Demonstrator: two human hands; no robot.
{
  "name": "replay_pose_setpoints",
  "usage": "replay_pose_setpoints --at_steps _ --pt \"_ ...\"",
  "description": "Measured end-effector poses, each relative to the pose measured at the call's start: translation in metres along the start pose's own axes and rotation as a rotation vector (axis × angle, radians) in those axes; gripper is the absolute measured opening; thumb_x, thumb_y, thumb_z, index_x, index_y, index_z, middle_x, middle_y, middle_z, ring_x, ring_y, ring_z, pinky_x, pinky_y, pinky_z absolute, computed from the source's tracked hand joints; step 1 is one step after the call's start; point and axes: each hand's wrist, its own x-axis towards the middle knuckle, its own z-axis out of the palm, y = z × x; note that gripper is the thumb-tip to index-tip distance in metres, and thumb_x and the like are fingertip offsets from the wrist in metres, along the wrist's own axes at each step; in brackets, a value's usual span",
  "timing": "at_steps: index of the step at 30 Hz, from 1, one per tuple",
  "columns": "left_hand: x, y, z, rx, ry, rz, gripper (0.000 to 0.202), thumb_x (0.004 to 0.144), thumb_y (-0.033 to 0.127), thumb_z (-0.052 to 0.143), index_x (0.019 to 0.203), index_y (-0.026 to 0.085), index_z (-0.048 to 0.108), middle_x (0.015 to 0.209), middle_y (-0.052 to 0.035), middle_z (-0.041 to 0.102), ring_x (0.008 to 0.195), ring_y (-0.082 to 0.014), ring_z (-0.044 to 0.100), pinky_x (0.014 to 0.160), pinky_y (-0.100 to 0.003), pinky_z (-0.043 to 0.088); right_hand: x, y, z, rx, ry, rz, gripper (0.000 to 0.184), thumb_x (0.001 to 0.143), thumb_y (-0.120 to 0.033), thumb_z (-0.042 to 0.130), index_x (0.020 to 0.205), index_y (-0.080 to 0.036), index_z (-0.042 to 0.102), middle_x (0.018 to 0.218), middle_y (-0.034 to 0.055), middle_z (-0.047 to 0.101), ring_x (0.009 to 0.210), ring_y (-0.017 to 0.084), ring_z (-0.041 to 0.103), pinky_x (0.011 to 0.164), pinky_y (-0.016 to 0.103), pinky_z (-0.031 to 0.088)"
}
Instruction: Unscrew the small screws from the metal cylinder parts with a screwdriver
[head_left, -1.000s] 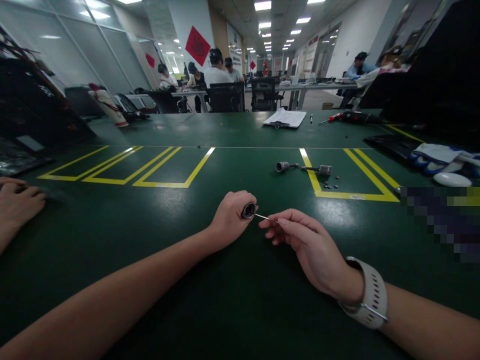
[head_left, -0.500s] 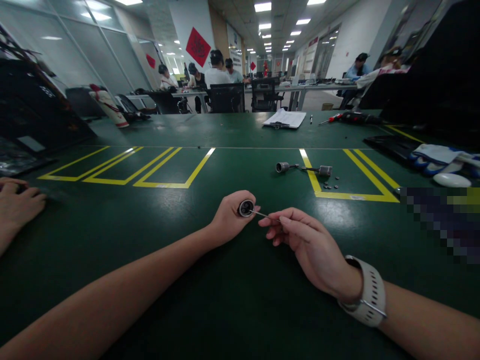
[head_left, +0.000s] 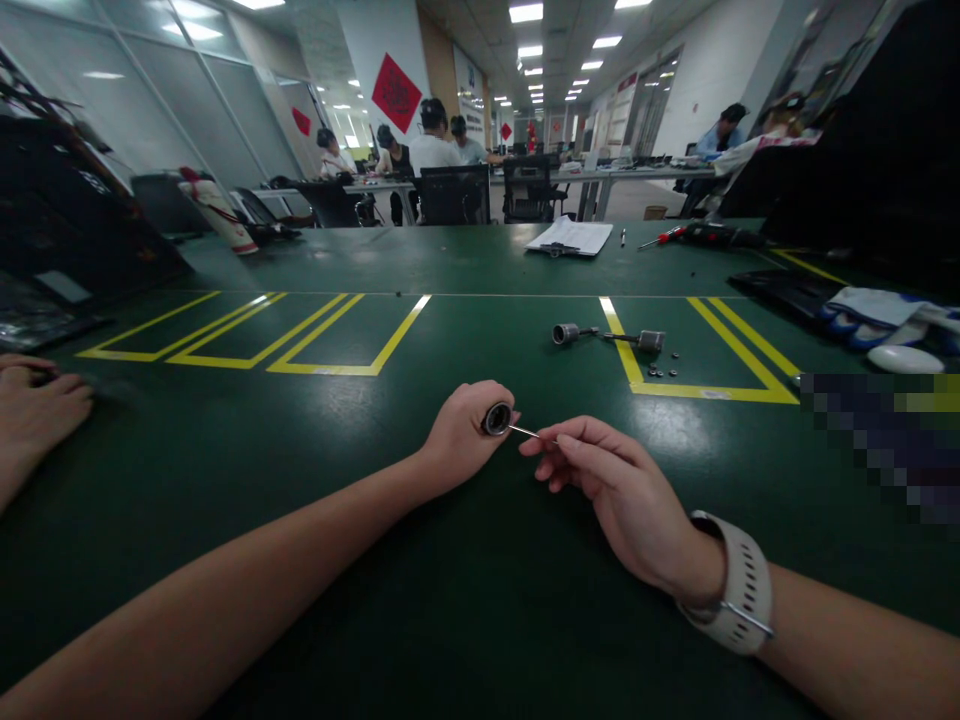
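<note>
My left hand (head_left: 463, 432) is closed around a dark metal cup-shaped part (head_left: 497, 418). Its round open end faces me, with a shiny rim and a dark hollow. Between thumb and fingertips, my right hand (head_left: 600, 470) pinches a thin metal rod (head_left: 525, 432). The rod's far tip meets the cup's rim at the lower right; whether it enters the opening I cannot tell. Beyond my hands lie two similar cup-shaped metal parts with stems, one on the left (head_left: 565, 334) and one on the right (head_left: 651, 342). Several small metal rings or nuts (head_left: 654, 373) are scattered near the right one.
Yellow tape marks (head_left: 322, 371) outline boxes on the green table (head_left: 480, 265). A clipboard with paper (head_left: 571, 237), a pen (head_left: 622, 238) and a red-and-black tool (head_left: 697, 236) lie farther back. Gloves (head_left: 885, 312) and a white oval object (head_left: 904, 360) are at right. Another person's hand (head_left: 45, 410) rests at left.
The cup-shaped part has turned and shifted slightly right in my left hand. The rod's tip, earlier inside the opening, is now at the rim. My right hand has barely moved.
</note>
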Motion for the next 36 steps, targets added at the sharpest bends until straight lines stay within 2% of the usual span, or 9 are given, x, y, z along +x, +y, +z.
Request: replay_pose_setpoints --at_steps 6,15,23,27,36 --pt "-0.0012 -0.0003 -0.0017 -0.033 -0.023 0.072 0.015 0.079 0.019 0.056 0.067 0.017 0.048 0.066 0.0024 0.053 0.063 -0.0113 0.049 0.063 -0.026 0.037 0.0041 0.0 -0.0039 0.109 -0.013 0.058 0.014 0.08 -0.024 0.054 0.08 -0.018 0.067 0.089 0.0059 0.07 0.074 0.016 0.059 0.067 0.031 0.043" --pt "0.0001 -0.0035 -0.0009 -0.231 -0.058 0.047 0.017 0.079 0.021 0.057 0.066 0.016 0.047 0.066 0.0022 0.051 0.059 -0.0094 0.047 0.056 -0.022 0.037 0.0045 0.0006 -0.0039 0.146 -0.014 0.043 0.014 0.081 -0.023 0.053 0.08 -0.019 0.066 0.088 0.0053 0.071 0.072 0.015 0.058 0.066 0.03 0.042" --pt "0.0009 -0.0004 -0.0004 -0.045 -0.02 -0.033 0.014 0.078 0.018 0.055 0.066 0.016 0.048 0.066 0.0026 0.05 0.06 -0.0105 0.046 0.057 -0.023 0.035 0.0021 0.0022 -0.0008 0.047 0.011 0.005 0.013 0.082 -0.026 0.056 0.081 -0.018 0.066 0.088 0.0048 0.069 0.073 0.015 0.057 0.065 0.029 0.042" --pt "-0.0001 0.0006 -0.0015 -0.025 -0.008 0.0 0.014 0.077 0.017 0.056 0.066 0.016 0.048 0.064 0.003 0.049 0.061 -0.0108 0.046 0.059 -0.024 0.035 0.0029 0.0013 -0.0013 0.066 -0.011 0.031 0.013 0.081 -0.024 0.055 0.082 -0.018 0.067 0.089 0.0054 0.07 0.074 0.016 0.058 0.066 0.03 0.042" --pt "-0.0011 -0.0017 -0.0022 -0.292 -0.009 -0.004 0.017 0.078 0.022 0.059 0.067 0.016 0.047 0.064 0.0038 0.047 0.057 -0.0087 0.044 0.055 -0.021 0.036 0.0083 0.0017 -0.0083 0.204 -0.034 0.081 0.018 0.082 -0.023 0.05 0.081 -0.016 0.067 0.085 0.0069 0.071 0.071 0.015 0.057 0.067 0.03 0.041"
